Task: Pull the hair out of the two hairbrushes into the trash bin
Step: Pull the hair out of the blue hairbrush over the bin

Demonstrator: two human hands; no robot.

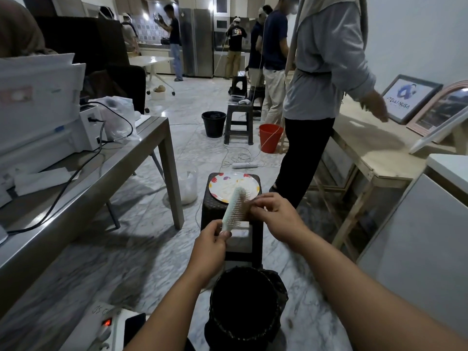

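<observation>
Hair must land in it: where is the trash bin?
Bottom centre of the head view: the trash bin stands on the floor between the forearms, below the hairbrush.

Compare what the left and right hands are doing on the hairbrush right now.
The left hand grips the hairbrush by its lower handle end; the right hand pinches at the bristles near the brush's upper part. The left hand sits lower and nearer the trash bin; the right hand is higher, beside the plate. Both touch the same brush.

Grey-veined marble floor point(141, 252), metal table point(141, 153) at left, what seems a kitchen beyond.
</observation>
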